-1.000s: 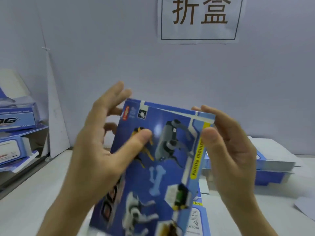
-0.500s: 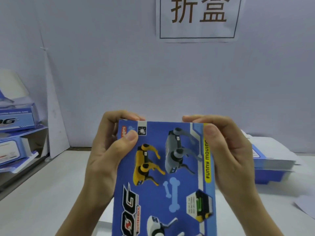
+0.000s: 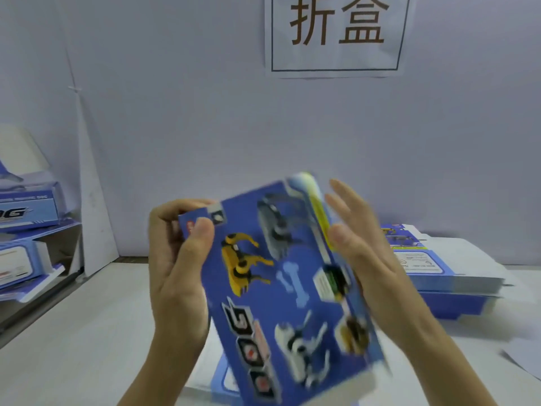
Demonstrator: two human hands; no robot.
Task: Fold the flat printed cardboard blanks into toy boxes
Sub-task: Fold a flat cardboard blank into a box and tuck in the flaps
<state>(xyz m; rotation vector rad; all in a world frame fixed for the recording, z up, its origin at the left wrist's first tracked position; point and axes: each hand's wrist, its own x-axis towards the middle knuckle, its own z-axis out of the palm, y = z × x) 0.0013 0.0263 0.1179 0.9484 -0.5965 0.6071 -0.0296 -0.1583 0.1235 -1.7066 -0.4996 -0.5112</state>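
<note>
One blue printed cardboard blank (image 3: 281, 303) at frame centre is pinched at its upper left corner by the left hand (image 3: 175, 273), its right edge flanked by the right hand (image 3: 374, 259), fingers straight and apart.

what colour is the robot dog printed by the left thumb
The robot dog on the blue toy box is yellow with black joints; head view.

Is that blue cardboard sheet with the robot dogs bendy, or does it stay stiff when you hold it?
Probably fairly stiff: the blue printed cardboard blank looks flat though the left hand pinches only its top corner. Likely light too, since that one grip carries it while the right hand lies open by its edge.
</note>
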